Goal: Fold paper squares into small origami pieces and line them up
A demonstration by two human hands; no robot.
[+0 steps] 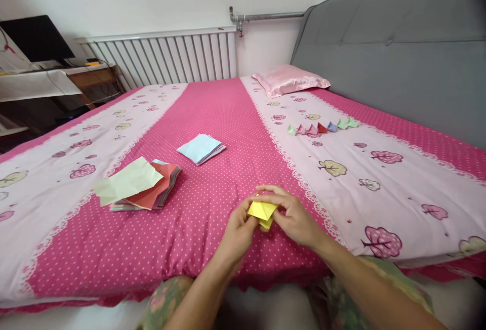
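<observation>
Between my two hands, over the near edge of the bed, is a folded piece of yellow origami paper (262,210). My left hand (243,218) grips its left side, with the thumb low against the paper. From the right, my right hand (294,216) is closed on the same paper, fingers curled over its top edge. Some fingertips are hidden behind the folds. Further off to the right, several small folded paper pieces (322,127) in green, pink, red and blue stand in a row on the sheet.
A loose pile of coloured paper sheets (144,186) lies left on the bedspread (212,218), near a neater light-blue stack (200,148). A pink pillow (288,79) rests by the grey headboard (398,41). Behind the bed are a radiator (163,56) and a desk with a monitor (36,39).
</observation>
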